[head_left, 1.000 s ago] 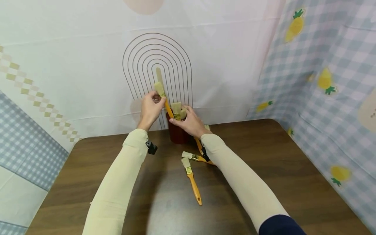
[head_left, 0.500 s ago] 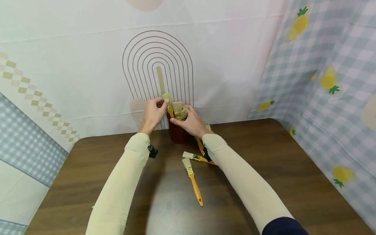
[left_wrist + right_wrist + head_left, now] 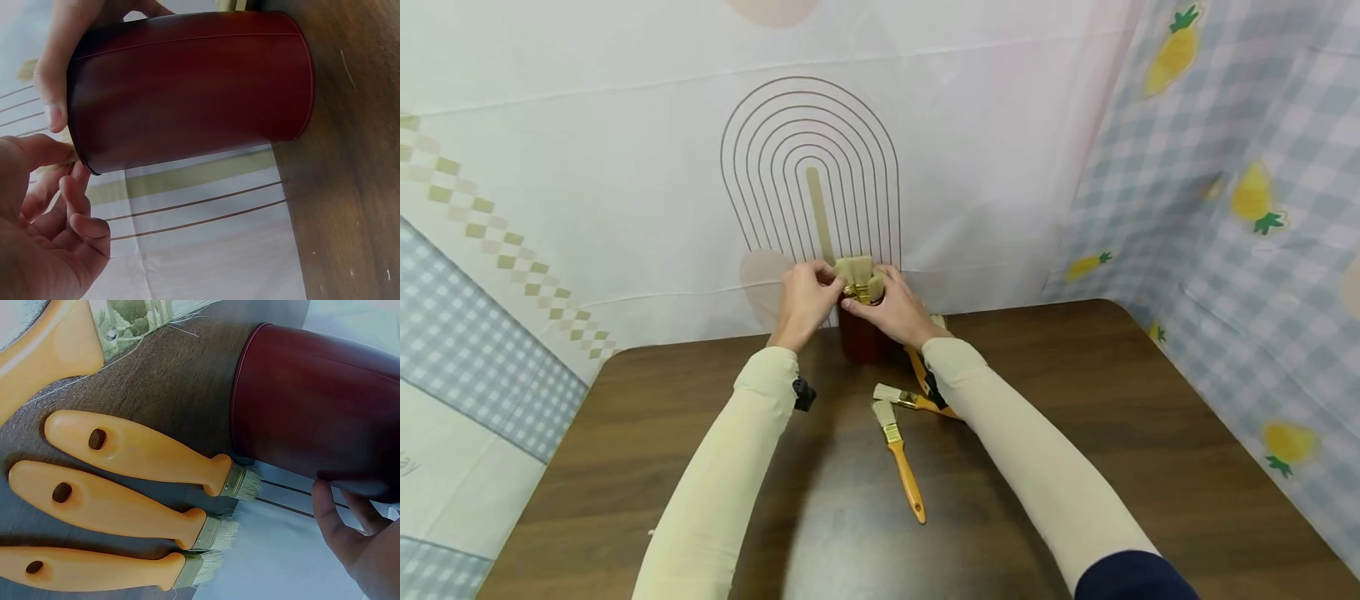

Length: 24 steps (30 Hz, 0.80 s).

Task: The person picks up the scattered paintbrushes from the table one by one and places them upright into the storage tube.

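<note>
A dark red cylindrical holder (image 3: 859, 340) stands upright at the table's back edge, several paintbrushes in it with their pale bristles (image 3: 853, 268) up. My left hand (image 3: 807, 302) is at the left of its rim. In the left wrist view its thumb and forefinger pinch a paintbrush (image 3: 57, 165) by the bristles, right at the rim; the handle is hidden inside the holder. From the right side, my right hand (image 3: 895, 310) grips the holder near its top, the thumb across the front of the rim. The right wrist view shows its fingers (image 3: 334, 519) against the holder's side.
On the brown table (image 3: 1000, 467) one paintbrush (image 3: 901, 467) lies in front of the holder. Another paintbrush (image 3: 910, 400) lies just behind it, partly under my right forearm. Several orange handles (image 3: 137, 447) lie beside the holder. A patterned cloth (image 3: 985, 167) hangs behind the table.
My left hand has lowered the paintbrush from above the holder down into it, moving right and down to the rim. The right hand has kept its grip on the holder.
</note>
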### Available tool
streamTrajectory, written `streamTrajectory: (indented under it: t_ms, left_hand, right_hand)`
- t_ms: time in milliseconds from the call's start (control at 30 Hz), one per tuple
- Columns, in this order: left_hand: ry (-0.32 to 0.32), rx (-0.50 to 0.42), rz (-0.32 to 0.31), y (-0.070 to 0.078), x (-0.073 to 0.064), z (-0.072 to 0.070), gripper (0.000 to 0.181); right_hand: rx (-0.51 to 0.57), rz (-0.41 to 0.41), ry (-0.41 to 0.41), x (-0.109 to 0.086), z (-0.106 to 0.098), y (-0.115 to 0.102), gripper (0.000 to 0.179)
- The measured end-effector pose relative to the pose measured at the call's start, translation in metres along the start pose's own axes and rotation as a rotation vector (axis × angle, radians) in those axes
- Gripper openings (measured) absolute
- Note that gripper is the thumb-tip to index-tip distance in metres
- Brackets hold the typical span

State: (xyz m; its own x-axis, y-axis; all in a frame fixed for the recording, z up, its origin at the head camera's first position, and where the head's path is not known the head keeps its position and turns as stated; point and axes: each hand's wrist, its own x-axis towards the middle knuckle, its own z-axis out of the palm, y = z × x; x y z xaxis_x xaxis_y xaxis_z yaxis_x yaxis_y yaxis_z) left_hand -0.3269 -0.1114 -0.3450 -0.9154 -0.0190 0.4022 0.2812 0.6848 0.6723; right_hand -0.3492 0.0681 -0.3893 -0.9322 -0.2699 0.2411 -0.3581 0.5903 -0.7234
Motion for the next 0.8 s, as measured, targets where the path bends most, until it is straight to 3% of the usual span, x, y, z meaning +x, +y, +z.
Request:
streamTrajectory:
  t_ms: [333,533,667,800]
  left_hand:
    - [-0.053,0.029,0.002,-0.007,-0.005,0.008,0.02]
    - [-0.046,-0.076,0.047,-0.012,-0.001,0.003,0.024]
    - [-0.033,-0.148,0.059,-0.017,-0.014,-0.011,0.027]
    - [-0.034,-0.155,0.093,-0.018,-0.039,-0.027,0.03]
  right_hand:
    - [-0.029,0.012,-0.012,-0.004,0.001,0.001,0.097]
    - [-0.026,-0.001,0.007,0.0,-0.003,-0.003,0.099]
    - [-0.003,0.006,-0.022,-0.004,0.004,-0.005,0.097]
    - [0.01,0.015,-0.027,-0.01,0.011,-0.01,0.096]
